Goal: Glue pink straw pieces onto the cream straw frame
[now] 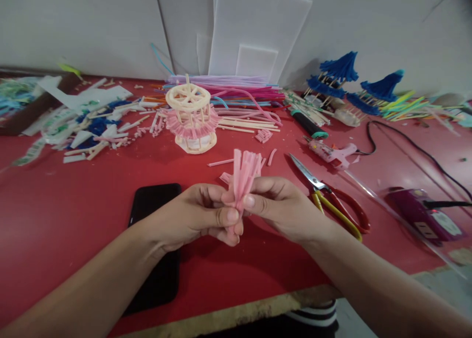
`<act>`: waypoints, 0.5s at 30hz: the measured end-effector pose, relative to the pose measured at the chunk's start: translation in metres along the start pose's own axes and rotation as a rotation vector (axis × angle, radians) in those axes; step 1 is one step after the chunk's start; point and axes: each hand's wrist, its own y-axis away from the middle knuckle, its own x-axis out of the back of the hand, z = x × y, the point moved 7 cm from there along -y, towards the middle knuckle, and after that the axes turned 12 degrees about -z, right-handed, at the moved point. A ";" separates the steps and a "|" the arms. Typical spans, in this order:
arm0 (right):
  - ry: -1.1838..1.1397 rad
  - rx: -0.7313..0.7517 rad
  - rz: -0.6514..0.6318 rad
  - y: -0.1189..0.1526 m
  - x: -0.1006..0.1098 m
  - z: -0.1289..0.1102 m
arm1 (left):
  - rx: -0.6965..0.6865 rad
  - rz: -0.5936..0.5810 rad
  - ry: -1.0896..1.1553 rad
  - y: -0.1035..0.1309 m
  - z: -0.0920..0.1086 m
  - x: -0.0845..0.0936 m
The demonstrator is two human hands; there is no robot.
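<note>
Both my hands meet over the front of the red table, closed round a bundle of pink fuzzy craft stems (244, 173) that fans out upward. My left hand (206, 212) pinches its lower end between thumb and fingers. Higher up, my right hand (278, 202) grips the bundle from the other side. Behind them stands a small round tower of pale wooden sticks (195, 126) with a pink fuzzy skirt about its middle. Short cut pink pieces (264, 136) lie between the tower and my hands.
Right of my hands lie scissors (328, 193), a pink glue gun (334, 153) and a purple power socket (424, 215). A black phone (157, 259) is under my left forearm. Blue-roofed models (334, 77) stand at the back right; scraps (96, 126) are heaped left.
</note>
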 end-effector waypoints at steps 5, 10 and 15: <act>0.107 0.016 0.069 -0.001 0.006 -0.004 | 0.005 0.030 -0.026 -0.002 -0.001 0.002; 0.396 -0.010 0.208 0.004 0.016 -0.013 | -0.208 0.178 -0.126 -0.005 0.010 0.010; 0.568 -0.033 0.245 0.005 0.017 -0.014 | -0.541 0.295 -0.343 0.006 0.029 0.014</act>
